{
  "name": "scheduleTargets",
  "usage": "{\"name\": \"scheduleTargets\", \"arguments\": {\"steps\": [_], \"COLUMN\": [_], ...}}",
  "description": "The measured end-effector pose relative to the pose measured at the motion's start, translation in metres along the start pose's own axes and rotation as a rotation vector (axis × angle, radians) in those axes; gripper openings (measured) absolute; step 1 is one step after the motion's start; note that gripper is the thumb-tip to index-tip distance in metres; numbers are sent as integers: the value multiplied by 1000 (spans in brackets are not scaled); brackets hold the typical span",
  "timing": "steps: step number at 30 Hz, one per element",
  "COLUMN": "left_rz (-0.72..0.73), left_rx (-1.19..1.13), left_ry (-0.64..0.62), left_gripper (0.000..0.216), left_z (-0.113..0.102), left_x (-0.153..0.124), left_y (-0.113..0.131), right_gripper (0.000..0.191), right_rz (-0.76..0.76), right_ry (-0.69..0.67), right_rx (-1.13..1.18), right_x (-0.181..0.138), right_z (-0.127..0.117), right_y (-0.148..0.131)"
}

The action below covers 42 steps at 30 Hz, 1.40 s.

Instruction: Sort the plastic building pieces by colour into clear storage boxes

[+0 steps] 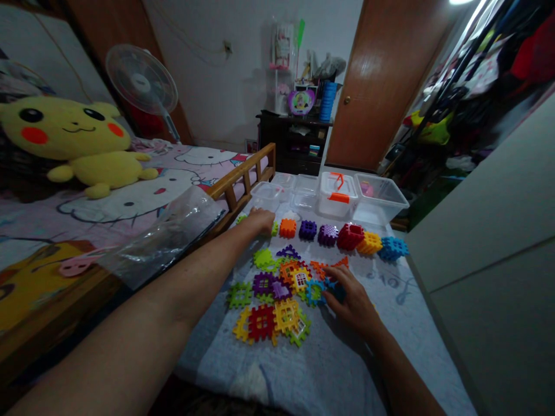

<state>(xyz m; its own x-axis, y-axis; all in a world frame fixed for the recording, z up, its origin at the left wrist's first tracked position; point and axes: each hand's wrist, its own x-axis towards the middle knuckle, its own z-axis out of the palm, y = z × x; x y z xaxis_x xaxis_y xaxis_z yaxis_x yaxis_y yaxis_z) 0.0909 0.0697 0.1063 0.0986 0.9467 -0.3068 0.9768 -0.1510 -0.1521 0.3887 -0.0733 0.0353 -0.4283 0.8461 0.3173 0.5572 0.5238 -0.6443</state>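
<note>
Left forearm (143, 323), head view: extended forward and inward across the near side of the table (329, 370). Left hand (261, 222): palm down, fingers bent and closely bunched over the green tiles (274, 229) at the left end of the row of stacks; fingertips hidden, grip cannot be told. Right hand (353, 300): reaching in from the lower right, palm down, thumb and forefinger well parted; blue tiles (315, 292) lie at and between the fingertips, an orange tile (318, 268) just beyond the forefinger; whether any is gripped cannot be told. Loose pile, left of the right hand: purple tile (264, 283), red tile (262, 322), yellow tile (286, 315), overlapping others. Stacks, right of the left hand: orange stack (288, 228) nearest, blue stack (393, 248) farthest. Behind: clear boxes (338, 199).
</note>
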Motion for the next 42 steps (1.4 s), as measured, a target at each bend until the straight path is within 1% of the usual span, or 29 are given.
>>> {"name": "scheduleTargets", "arguments": {"steps": [4, 9, 12, 15, 18, 20, 22, 24, 25, 28, 30, 33, 38, 42], "left_rz": [15, 44, 46, 67, 116, 160, 224, 272, 273, 217, 170, 133, 148, 157], "left_rx": [-15, -30, -39, -43, -63, -103, -166, -232, -253, -282, -292, -315, -319, -309], "left_ry": [-6, -24, 2, 97, 244, 296, 282, 222, 196, 153, 150, 163, 155, 177], "left_gripper": [66, 55, 63, 71, 62, 52, 43, 36, 35, 42, 50, 58, 66, 63], "left_z": [3, 5, 4, 1, 0, 6, 17, 33, 41, 62, 70, 74, 75, 67], "left_x": [4, 6, 3, -10, -32, -52, -72, -89, -96, -107, -108, -103, -95, -94], "left_y": [0, 0, 0, -2, -6, -8, -9, -10, -10, -9, -7, -4, -4, -9], "right_gripper": [41, 36, 37, 36, 34, 33, 33, 32, 31, 30, 30, 29, 28, 29], "right_rz": [-11, -24, -21, -6, 2, 7, 17, 27, 32, 35, 34, 33, 46, 37], "right_ry": [-2, 37, 60, 74, 80, 82, 86, 99, 104, 107, 106, 111, 115, 97], "right_rx": [6, 21, 29, 22, 11, 10, 13, 12, 11, 15, 24, 34, 40, 39], "right_x": [1, 3, 4, 4, 5, 5, 6, 6, 7, 7, 7, 8, 7, 7], "right_z": [-1, -3, -4, -6, -7, -8, -8, -7, -6, -5, -5, -5, -5, -4], "right_y": [-2, -5, -4, -2, -2, -2, -2, -2, -2, -1, 0, 1, 0, 0]}}
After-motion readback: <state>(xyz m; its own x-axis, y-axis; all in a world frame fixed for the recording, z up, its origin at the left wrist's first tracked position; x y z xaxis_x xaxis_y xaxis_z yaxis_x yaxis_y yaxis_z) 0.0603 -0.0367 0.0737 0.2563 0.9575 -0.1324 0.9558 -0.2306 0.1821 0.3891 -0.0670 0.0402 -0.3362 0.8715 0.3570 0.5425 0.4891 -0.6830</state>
